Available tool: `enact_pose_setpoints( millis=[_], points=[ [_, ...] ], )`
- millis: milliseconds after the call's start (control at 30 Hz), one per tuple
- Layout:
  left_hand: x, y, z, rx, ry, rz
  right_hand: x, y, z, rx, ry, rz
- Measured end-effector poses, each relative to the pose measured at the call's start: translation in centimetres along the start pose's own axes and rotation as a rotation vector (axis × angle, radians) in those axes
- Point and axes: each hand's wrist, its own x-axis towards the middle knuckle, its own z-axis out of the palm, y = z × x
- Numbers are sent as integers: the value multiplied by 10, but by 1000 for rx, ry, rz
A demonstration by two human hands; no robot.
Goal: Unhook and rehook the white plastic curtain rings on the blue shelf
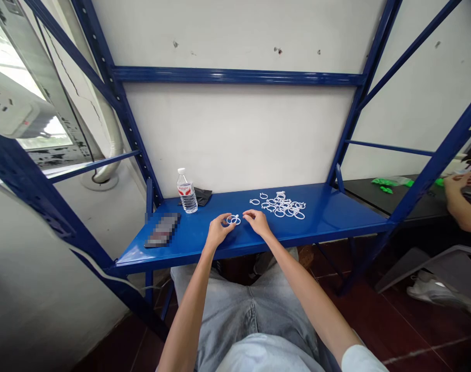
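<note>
My left hand (219,230) is closed around white plastic rings (236,223), thumb and fingers pinching their left edge just above the blue shelf. At least two rings seem to overlap there. Just to the right, my right hand (257,223) is closed with thumb and fingertips together, close to the right side of those rings. Whatever sits between its fingertips is too small to make out. Farther right on the shelf lies a loose pile of white rings (285,207) with small tabs, a few of them apart from the heap.
On the blue shelf (336,217) stand a water bottle (187,194) and, behind it, a black pouch (202,196). A pixelated dark flat object (162,230) lies at the left. Blue metal posts frame both sides. At right, another person's hands (462,181) are over a dark table.
</note>
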Motion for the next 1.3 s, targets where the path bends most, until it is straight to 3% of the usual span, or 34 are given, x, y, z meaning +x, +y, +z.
enact_pose_setpoints(
  millis=[67,167,367,500,800,1000,1200,1300],
  points=[
    [1,-3,1,70,76,-29,3,-1,0,-151,88,58],
    [1,-8,2,176,140,-103,15,1,-4,-400,105,127],
    [2,-12,4,300,74,-144,47,9,-21,-733,-22,200],
    [1,-12,6,396,38,-144,60,8,-20,-834,-111,231],
    [2,-15,11,397,115,-174,50,6,-13,-861,-120,173],
    [2,-17,13,374,178,-145,22,5,-6,-673,3,-89],
    [2,-12,8,194,154,-24,0,0,0,-490,-205,-308],
    [3,-12,7,159,92,28,-3,-4,1,-477,-228,-347]
  ],
)
